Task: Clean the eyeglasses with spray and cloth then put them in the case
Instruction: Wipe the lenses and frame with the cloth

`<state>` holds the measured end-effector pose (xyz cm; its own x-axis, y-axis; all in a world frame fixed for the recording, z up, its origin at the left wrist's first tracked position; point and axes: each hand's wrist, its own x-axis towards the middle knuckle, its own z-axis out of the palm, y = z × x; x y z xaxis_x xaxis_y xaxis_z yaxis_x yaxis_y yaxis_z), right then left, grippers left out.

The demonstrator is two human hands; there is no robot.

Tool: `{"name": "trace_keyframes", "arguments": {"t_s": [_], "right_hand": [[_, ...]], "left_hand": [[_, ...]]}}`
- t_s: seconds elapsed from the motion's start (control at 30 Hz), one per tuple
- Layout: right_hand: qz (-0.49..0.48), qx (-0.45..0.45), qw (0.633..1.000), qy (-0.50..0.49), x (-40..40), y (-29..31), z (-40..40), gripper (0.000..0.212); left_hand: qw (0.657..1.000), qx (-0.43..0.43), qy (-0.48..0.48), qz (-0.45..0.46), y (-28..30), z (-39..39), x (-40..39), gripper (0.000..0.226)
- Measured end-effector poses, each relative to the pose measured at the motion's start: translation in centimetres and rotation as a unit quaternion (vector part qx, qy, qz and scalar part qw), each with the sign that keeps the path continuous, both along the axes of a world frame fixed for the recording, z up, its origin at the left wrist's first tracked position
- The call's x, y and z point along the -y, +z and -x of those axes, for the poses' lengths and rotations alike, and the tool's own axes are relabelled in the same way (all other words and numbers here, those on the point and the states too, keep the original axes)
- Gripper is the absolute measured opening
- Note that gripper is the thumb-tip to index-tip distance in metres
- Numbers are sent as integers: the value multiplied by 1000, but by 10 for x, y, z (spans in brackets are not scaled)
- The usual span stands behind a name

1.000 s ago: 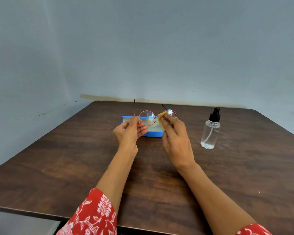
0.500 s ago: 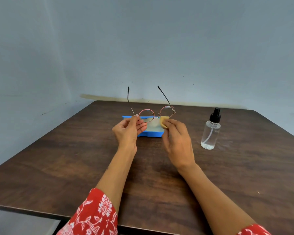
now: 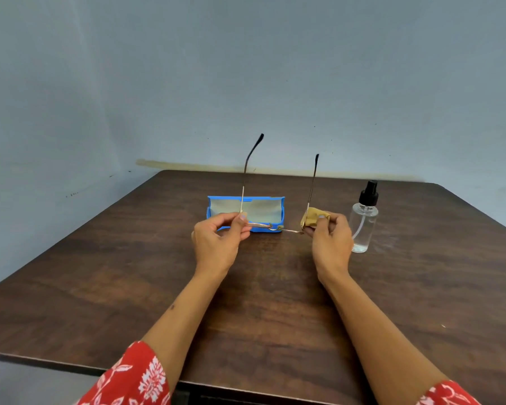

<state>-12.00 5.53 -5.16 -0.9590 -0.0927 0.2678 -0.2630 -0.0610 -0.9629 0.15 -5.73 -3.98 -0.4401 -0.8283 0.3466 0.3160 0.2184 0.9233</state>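
Observation:
I hold thin metal-rimmed eyeglasses (image 3: 263, 225) flat, lenses seen edge-on, both temple arms pointing straight up. My left hand (image 3: 219, 241) pinches the left end of the frame at its hinge. My right hand (image 3: 330, 241) pinches the right end of the frame through a small tan cloth (image 3: 313, 217). Just behind the glasses, an open blue case (image 3: 216, 206) with a pale lining lies on the table. A clear spray bottle (image 3: 362, 220) with a black pump stands upright, just right of my right hand.
The dark wooden table (image 3: 260, 302) reaches back to a grey-blue wall. Its left, right and front edges are in view. Red floral sleeves show at the bottom of the view.
The glasses have tipped from lenses facing me to lying flat, with the temples swung upright. My hands have spread apart to the two ends of the frame, and the cloth has left the lens.

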Motion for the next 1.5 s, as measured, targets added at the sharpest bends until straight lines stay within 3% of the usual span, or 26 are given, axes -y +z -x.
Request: {"name": "trace_keyframes", "arguments": {"t_s": [0.1, 0.23, 0.37, 0.6, 0.9, 1.23, 1.5], "right_hand": [[37, 30, 999, 22, -3, 4, -2, 18], [141, 116, 978, 95, -4, 8, -1, 30], [147, 119, 974, 126, -6, 8, -1, 10], [81, 76, 986, 127, -10, 9, -1, 36], [20, -9, 998, 62, -10, 5, -1, 24], [67, -77, 994, -27, -14, 19, -5, 31], [-33, -57, 998, 21, -14, 7, 0, 26]], "left_hand": [[1000, 3, 8, 7, -5, 3, -1, 7], [1000, 4, 17, 14, -7, 2, 0, 9], [1000, 15, 12, 16, -8, 0, 3, 9], [994, 97, 18, 49, -13, 0, 7, 18], [983, 171, 22, 65, -13, 0, 7, 10], [975, 193, -7, 111, -12, -2, 0, 5], [981, 168, 7, 99, -11, -3, 3, 10]]}}
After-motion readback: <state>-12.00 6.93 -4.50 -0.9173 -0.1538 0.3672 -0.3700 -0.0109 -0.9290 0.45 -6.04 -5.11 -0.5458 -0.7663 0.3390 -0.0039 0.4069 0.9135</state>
